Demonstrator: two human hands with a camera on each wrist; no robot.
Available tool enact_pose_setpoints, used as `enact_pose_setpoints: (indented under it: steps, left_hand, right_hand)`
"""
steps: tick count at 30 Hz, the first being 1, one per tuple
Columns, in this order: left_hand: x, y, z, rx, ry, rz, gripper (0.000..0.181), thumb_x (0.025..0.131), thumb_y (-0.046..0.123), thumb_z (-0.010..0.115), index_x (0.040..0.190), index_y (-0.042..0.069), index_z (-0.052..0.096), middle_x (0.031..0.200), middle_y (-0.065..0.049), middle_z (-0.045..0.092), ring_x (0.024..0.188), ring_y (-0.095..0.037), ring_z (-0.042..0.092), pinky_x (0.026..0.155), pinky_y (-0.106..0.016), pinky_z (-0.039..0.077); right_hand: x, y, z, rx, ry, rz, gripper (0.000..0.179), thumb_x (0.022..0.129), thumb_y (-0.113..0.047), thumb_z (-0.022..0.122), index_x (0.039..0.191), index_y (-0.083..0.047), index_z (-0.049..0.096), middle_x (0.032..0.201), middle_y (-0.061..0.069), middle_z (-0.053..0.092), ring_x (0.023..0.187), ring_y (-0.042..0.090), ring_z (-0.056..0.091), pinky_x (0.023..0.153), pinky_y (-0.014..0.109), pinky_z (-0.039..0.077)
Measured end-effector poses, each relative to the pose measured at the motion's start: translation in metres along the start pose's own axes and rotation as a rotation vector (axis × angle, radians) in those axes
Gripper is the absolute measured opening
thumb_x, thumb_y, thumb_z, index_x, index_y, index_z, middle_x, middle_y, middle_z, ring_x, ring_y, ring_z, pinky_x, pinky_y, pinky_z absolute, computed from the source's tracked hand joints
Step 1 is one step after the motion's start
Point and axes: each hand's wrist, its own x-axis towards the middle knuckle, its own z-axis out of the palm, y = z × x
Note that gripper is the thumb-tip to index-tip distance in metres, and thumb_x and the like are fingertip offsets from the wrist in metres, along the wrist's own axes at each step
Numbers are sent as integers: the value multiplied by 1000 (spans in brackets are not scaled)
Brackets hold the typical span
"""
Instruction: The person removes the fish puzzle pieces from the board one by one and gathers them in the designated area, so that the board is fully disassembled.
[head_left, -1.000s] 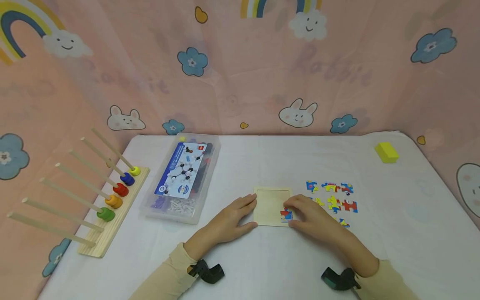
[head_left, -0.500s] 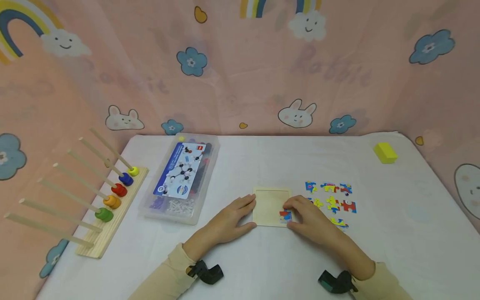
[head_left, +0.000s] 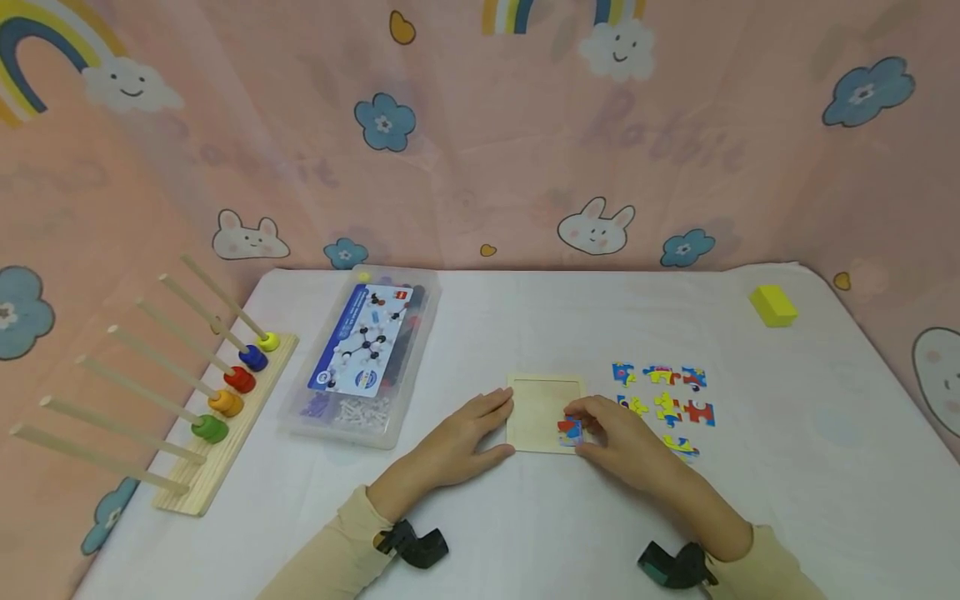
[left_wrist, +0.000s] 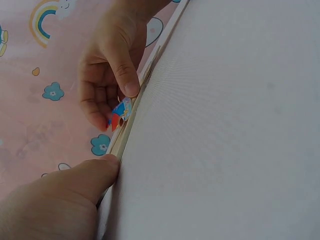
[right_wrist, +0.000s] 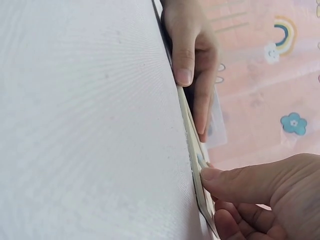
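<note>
A shallow square wooden puzzle tray [head_left: 536, 408] lies on the white table between the hands. Its left edge is touched by the left hand [head_left: 467, 435], whose fingers are fairly straight with the thumb at the lower left corner. At the tray's lower right corner the right hand [head_left: 628, 437] pinches a red and blue jigsaw piece [head_left: 568, 433] between thumb and fingers. In the left wrist view this jigsaw piece [left_wrist: 121, 111] tilts up from the tray. Several loose jigsaw pieces [head_left: 698, 412], blue, yellow and red, lie in rows right of the tray, partly hidden behind the right hand.
A clear plastic case [head_left: 405, 367] with a molecule-picture label stands left of the tray. Farther left is a wooden peg stand [head_left: 197, 483] with coloured beads on tilted-looking rods. A yellow block [head_left: 773, 306] sits at the back right, before a pink printed cloth [head_left: 480, 167].
The right hand and its jigsaw piece have shifted slightly left over the tray's lower right corner. The left hand stays on the tray's left edge.
</note>
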Motion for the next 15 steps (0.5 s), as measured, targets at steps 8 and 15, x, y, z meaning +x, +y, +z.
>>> enact_pose_setpoints:
  steps: [8, 15]
  left_hand:
    - [0, -1, 1, 14, 8, 8, 66, 92, 39, 59, 143, 3, 40, 154, -5, 32, 143, -18, 28, 117, -34, 25]
    - [0, 0, 1, 20, -2, 8, 66, 93, 40, 58, 143, 3, 39, 154, -6, 31, 143, -20, 28, 117, -35, 26]
  right_hand:
    - [1, 1, -3, -3, -5, 2, 40, 81, -10, 74, 118, -8, 58, 114, 1, 60, 96, 13, 56, 87, 32, 54]
    - [-2, 2, -10, -5, -8, 29, 40, 82, -13, 73, 119, -10, 58, 114, 0, 61, 99, 14, 58, 88, 35, 54]
